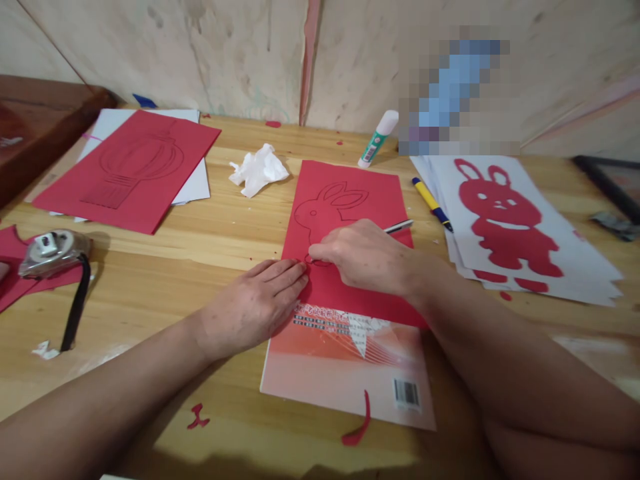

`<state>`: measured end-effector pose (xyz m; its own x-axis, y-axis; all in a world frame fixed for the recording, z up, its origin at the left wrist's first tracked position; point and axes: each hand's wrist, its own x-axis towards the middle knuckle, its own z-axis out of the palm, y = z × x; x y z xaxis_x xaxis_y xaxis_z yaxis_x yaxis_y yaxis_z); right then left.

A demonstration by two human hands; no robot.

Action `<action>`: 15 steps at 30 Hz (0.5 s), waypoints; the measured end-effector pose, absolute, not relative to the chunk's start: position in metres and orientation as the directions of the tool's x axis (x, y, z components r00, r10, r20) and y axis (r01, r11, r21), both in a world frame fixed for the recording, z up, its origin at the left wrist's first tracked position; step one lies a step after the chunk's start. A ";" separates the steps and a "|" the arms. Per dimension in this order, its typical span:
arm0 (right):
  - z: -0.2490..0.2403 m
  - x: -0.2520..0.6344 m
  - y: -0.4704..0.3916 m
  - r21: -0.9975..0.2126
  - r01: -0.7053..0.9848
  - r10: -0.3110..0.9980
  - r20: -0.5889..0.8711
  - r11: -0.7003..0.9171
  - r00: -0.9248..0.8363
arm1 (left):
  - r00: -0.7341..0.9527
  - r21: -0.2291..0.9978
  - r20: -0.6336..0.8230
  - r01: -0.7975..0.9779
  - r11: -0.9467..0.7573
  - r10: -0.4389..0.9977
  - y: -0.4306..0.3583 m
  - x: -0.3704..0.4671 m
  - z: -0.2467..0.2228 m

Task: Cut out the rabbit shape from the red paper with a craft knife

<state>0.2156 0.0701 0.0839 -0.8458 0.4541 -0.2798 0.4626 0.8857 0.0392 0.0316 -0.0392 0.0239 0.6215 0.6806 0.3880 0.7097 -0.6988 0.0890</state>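
Note:
A red sheet of paper [360, 200] with a rabbit drawn in dark outline lies on a printed booklet [345, 390], which has a barcode on its lower part. My right hand [367, 257] rests on the sheet, closed around a slim pen [399, 227]; its silver and black back end sticks out to the right, while the tip is hidden. Near the rabbit's lower outline are the fingertips of that hand. My left hand [265, 293] lies flat, fingers stretched out and together, with the fingertips at the sheet's left edge.
Left: a red sheet with a lantern drawing [135, 167] on papers, and a tape measure [57, 253]. Behind: crumpled tissue [259, 170] and a glue stick [379, 139]. Right: a yellow-and-blue pen [431, 203] and white sheets with a red rabbit cutout [505, 213]. Red scraps [199, 417] lie in front.

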 end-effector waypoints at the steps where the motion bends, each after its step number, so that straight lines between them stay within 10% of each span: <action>1: 0.084 0.216 0.070 0.037 0.461 0.452 -0.283 0.886 -0.846 | 0.620 0.088 0.392 0.710 -0.699 0.680 -0.039 0.032 0.024; 15: 0.084 0.217 0.074 0.008 0.445 0.427 -0.295 0.895 -0.854 | 0.621 0.092 0.383 0.711 -0.697 0.684 -0.039 0.031 0.024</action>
<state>0.2173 0.0741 0.0840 -0.8544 0.4274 -0.2954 0.4451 0.8955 0.0083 0.0306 -0.0387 0.0238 0.6210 0.6840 0.3827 0.7110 -0.6971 0.0923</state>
